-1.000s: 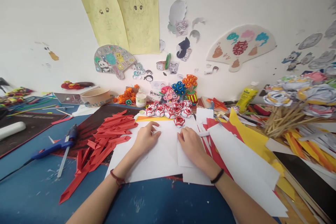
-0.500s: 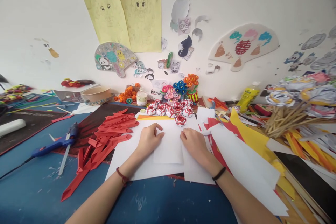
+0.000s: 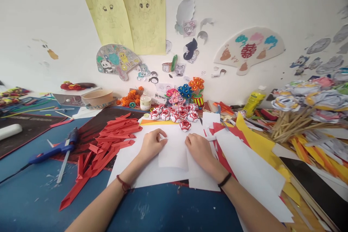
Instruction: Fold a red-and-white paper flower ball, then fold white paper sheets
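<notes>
A small white paper sheet (image 3: 173, 157) lies between my hands, over larger white sheets (image 3: 146, 174). My left hand (image 3: 152, 144) is at its left edge, fingers curled and thumb bent in against the paper. At the right edge, my right hand (image 3: 199, 149) is closed with its fingertips tucked under, gripping that side. The fingertips of both hands are partly hidden. Just beyond the sheet stand several red-and-white folded paper flowers (image 3: 185, 125). Left of the sheets is a loose heap of folded red paper strips (image 3: 108, 145).
A blue glue gun (image 3: 53, 152) with its cord lies at the left. White sheets (image 3: 250, 166), yellow paper (image 3: 255, 141) and a dark-covered book (image 3: 312, 185) are on the right. Behind are a yellow bottle (image 3: 255, 101), a round tub (image 3: 98, 98) and paper flowers on sticks (image 3: 288, 119).
The view has shifted slightly, so everything sits a little further left. Both hands keep nearly the same pose at the sheet's sides.
</notes>
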`<state>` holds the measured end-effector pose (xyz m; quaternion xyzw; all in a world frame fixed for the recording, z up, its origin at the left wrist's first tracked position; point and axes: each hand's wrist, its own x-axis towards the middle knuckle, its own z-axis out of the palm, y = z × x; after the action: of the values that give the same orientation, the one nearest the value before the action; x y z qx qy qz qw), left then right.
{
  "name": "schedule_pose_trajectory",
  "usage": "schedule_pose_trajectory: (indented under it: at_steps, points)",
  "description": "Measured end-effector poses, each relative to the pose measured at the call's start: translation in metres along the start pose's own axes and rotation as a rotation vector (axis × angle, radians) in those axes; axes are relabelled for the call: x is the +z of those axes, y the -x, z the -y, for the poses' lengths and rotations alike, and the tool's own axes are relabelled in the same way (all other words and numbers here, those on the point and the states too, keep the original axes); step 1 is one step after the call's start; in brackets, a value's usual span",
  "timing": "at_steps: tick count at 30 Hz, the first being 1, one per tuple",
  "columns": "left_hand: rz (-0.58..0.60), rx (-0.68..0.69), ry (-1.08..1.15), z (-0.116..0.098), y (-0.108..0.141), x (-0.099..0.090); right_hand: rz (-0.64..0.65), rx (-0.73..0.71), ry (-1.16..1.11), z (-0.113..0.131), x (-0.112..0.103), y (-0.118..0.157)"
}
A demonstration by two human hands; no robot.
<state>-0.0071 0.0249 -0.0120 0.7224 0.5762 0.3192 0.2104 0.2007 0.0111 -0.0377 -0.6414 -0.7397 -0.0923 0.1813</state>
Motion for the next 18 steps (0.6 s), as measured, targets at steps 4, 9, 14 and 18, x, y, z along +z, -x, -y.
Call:
schedule_pose_trajectory:
  at_steps: [4,9,14,18]
  points:
    - [0.015,-0.008,0.018,-0.0008,0.0001,-0.0014,0.008,-0.007,0.002,0.0001,-0.0016,0.0003]
    - [0.038,-0.017,0.044,-0.0004,0.0003,-0.0037,0.01,-0.01,0.004,0.0,-0.0014,0.0004]
    - [0.048,-0.007,0.059,-0.0017,0.0015,-0.0056,0.006,-0.008,-0.007,-0.0002,-0.001,0.0003]
    - [0.051,0.011,0.07,-0.0042,0.0017,-0.0102,0.003,-0.008,-0.018,0.0007,-0.0018,0.0017]
